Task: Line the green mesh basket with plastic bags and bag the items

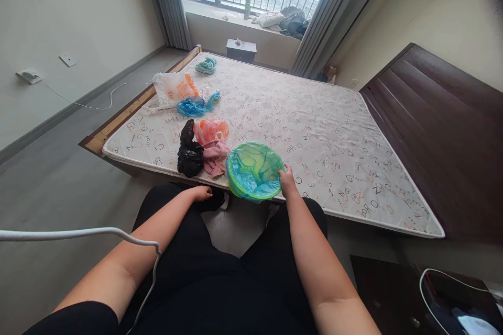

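The right hand (288, 180) grips the rim of one green basket (242, 191), lined with one blue bag (261, 183), at the near edge of one mattress (314, 125). Whether the left hand (201, 193), lower, holds anything cannot be told. Leftward lie one pink cloth (214, 159) and four plastic bags: black (189, 154), reddish (211, 130), blue (191, 107), white (168, 89). Their contents are hidden; one teal bundle (206, 65) beyond is hard to identify.
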Motion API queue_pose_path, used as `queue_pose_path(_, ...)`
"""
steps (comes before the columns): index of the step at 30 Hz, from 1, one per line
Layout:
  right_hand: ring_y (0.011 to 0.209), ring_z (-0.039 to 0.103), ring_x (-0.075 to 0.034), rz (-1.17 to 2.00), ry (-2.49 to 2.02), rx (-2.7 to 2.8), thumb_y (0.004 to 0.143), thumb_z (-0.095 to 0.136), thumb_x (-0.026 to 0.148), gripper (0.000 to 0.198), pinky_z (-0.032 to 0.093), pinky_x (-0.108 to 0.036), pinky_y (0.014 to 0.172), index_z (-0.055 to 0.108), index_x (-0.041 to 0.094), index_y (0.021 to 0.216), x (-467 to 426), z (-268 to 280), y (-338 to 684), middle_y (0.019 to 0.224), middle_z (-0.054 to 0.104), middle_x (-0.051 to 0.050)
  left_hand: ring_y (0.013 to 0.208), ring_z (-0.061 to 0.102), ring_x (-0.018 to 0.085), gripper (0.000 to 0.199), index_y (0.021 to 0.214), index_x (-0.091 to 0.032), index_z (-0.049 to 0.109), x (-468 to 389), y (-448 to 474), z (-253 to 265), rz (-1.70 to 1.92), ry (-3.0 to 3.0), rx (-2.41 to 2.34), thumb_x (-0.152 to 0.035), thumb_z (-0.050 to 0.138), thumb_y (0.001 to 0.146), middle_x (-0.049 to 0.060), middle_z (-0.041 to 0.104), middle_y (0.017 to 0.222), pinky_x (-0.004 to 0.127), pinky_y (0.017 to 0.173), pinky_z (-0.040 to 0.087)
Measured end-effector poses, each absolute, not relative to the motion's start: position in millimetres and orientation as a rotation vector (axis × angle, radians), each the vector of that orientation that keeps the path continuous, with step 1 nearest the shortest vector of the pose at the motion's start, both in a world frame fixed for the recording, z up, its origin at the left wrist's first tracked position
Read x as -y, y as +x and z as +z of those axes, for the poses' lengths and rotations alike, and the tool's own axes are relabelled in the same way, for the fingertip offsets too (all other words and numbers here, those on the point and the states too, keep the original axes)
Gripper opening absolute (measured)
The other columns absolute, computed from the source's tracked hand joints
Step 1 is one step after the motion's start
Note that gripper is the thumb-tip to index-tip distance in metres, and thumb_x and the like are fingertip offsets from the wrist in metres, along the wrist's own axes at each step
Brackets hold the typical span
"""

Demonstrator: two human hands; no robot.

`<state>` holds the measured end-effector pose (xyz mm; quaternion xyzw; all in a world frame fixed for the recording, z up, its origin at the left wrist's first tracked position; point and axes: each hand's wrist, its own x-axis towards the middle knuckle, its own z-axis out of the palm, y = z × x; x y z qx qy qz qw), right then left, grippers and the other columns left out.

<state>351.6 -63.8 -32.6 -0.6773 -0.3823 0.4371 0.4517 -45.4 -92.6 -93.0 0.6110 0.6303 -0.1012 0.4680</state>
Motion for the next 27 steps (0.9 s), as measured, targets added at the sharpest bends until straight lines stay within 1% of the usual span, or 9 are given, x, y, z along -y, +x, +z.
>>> queue_pose_path(5,0.09,0.071,-0.025,1.223,-1.646,0.89,0.073,0.06,0.037,0.05,0.058,-0.035,0.078,0.068,0.019,0.119,66,-24,346,0.101,0.075,-0.008,0.066,0.065,0.021,0.027,0.101,-0.016,0.073,92,-46,-97,-0.238,1.492,-1.548,-0.033,0.063,0.081,0.005,0.07,0.071,0.027,0.06,0.046)
queue_pose_path(9,0.098,0.07,-0.025,1.099,-1.723,0.888,0.072,0.064,0.038,0.071,0.059,-0.037,0.082,0.056,0.025,0.141,65,-25,345,0.12,0.072,-0.009,0.063,0.064,0.02,0.029,0.103,-0.016,0.072,91,-48,-103,-0.239,1.483,-1.547,-0.034,0.063,0.081,0.005,0.068,0.069,0.027,0.059,0.045)
queue_pose_path(11,0.099,0.07,-0.024,1.076,-1.727,0.877,0.071,0.064,0.037,0.076,0.059,-0.037,0.083,0.052,0.026,0.146,64,-28,345,0.125,0.07,-0.009,0.061,0.063,0.02,0.029,0.103,-0.017,0.072,90,-49,-106,-0.239,1.482,-1.548,-0.034,0.064,0.081,0.004,0.067,0.067,0.026,0.057,0.044)
queue_pose_path(16,0.087,0.069,-0.023,1.206,-1.625,0.946,0.069,0.061,0.038,0.054,0.058,-0.035,0.078,0.068,0.019,0.12,64,-29,344,0.098,0.074,-0.006,0.061,0.061,0.019,0.027,0.1,-0.016,0.071,91,-50,-109,-0.229,1.483,-1.54,-0.034,0.067,0.081,0.003,0.066,0.067,0.026,0.057,0.043)
queue_pose_path(18,0.088,0.069,-0.023,1.19,-1.635,0.953,0.069,0.063,0.038,0.059,0.057,-0.034,0.077,0.065,0.021,0.126,64,-29,344,0.1,0.074,-0.005,0.061,0.061,0.019,0.025,0.098,-0.016,0.071,91,-49,-108,-0.226,1.483,-1.534,-0.034,0.069,0.08,0.003,0.066,0.068,0.026,0.057,0.043)
queue_pose_path(20,0.091,0.069,-0.024,1.14,-1.681,0.917,0.07,0.065,0.037,0.073,0.057,-0.034,0.076,0.056,0.025,0.141,64,-28,344,0.109,0.073,-0.006,0.062,0.062,0.019,0.025,0.098,-0.017,0.071,91,-48,-106,-0.226,1.486,-1.531,-0.034,0.069,0.08,0.003,0.067,0.069,0.027,0.058,0.044)
queue_pose_path(22,0.093,0.069,-0.023,1.12,-1.696,0.884,0.069,0.067,0.036,0.08,0.057,-0.034,0.077,0.05,0.028,0.147,64,-28,345,0.115,0.072,-0.006,0.063,0.063,0.02,0.025,0.098,-0.016,0.072,91,-48,-105,-0.233,1.492,-1.529,-0.034,0.069,0.081,0.004,0.068,0.071,0.027,0.059,0.045)
queue_pose_path(24,0.091,0.069,-0.023,1.16,-1.661,0.891,0.069,0.065,0.036,0.07,0.057,-0.035,0.077,0.058,0.026,0.138,64,-29,345,0.11,0.073,-0.006,0.065,0.064,0.02,0.026,0.1,-0.016,0.072,91,-47,-104,-0.246,1.502,-1.527,-0.034,0.067,0.082,0.005,0.069,0.072,0.028,0.061,0.046)
queue_pose_path(27,0.084,0.069,-0.022,1.241,-1.592,0.923,0.068,0.064,0.037,0.049,0.057,-0.034,0.075,0.069,0.021,0.114,64,-28,343,0.096,0.075,-0.004,0.067,0.065,0.021,0.026,0.101,-0.015,0.073,91,-47,-102,-0.266,1.519,-1.519,-0.033,0.066,0.084,0.006,0.07,0.075,0.028,0.062,0.047)
